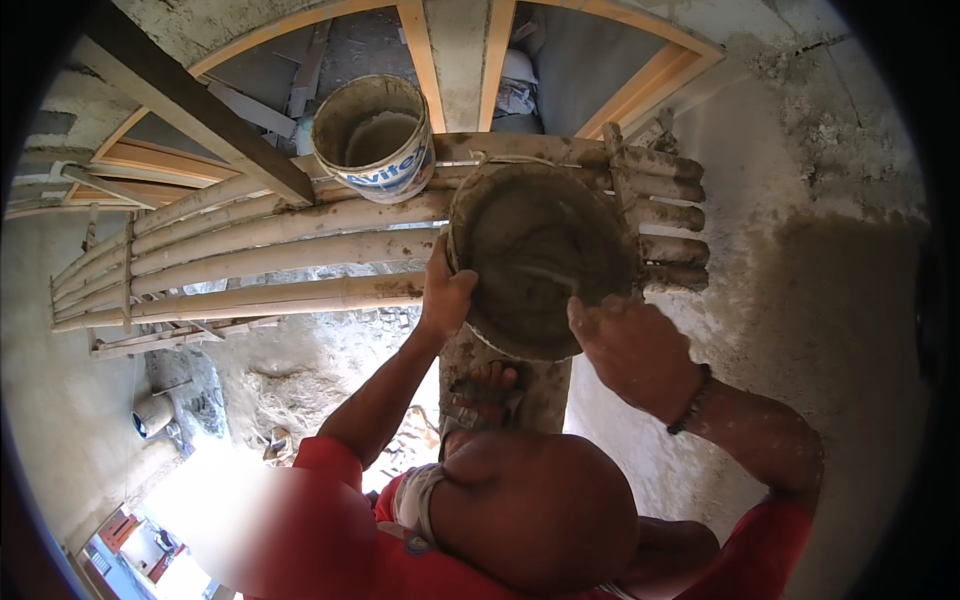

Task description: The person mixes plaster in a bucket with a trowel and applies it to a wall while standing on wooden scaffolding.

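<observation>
A round, mortar-caked bucket [505, 348] with a thin wire handle rests at the bamboo platform's right part, in front of me. Wet grey mortar [520, 225] lies inside it. My left hand [446, 290] grips the bucket's left rim, thumb over the edge. Above the near right part of the mortar, my right hand [635, 345] is closed, fingers curled down at the rim. A pale, blurred streak runs from its fingertips across the mortar; whatever those fingers hold is not clear. Behind and left stands a white plastic bucket [405, 175] with a dirty inside.
Bamboo poles [290, 250] form the platform, with gaps between them and a far drop below. A wooden beam [200, 110] slants across the upper left. A plastered wall [800, 330] rises close on the right. My foot [490, 385] stands on a narrow plank [545, 385].
</observation>
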`<state>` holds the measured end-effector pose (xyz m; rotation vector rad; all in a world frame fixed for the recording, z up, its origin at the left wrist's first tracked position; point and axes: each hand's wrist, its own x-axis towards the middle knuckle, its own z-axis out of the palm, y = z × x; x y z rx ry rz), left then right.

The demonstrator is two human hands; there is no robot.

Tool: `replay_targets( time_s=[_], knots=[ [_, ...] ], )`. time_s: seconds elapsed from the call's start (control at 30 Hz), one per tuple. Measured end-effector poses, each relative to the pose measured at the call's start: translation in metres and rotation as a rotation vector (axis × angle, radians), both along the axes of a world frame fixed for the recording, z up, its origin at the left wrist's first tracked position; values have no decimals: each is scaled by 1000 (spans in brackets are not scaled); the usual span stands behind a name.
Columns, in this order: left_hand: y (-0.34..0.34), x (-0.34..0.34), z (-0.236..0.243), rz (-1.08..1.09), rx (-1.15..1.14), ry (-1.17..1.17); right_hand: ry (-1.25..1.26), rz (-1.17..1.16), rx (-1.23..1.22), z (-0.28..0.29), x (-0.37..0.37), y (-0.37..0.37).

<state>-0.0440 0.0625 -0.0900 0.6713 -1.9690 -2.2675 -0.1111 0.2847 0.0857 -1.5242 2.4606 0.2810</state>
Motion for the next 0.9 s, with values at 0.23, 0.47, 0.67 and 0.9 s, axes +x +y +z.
replay_targets(
  time_s=[0.23,0.47,0.67,0.9],
  knots=[
    [-10,7,-15,17,36,58,-168,37,41,38,-37,-16],
    [0,-3,16,-55,-79,19,244,193,-207,12,-108,-24],
    [3,2,20,4,-158,38,67,424,214,-48,-78,-55],
    [4,2,27,45,-149,-24,26,330,287,2,-20,-19]
  ],
)
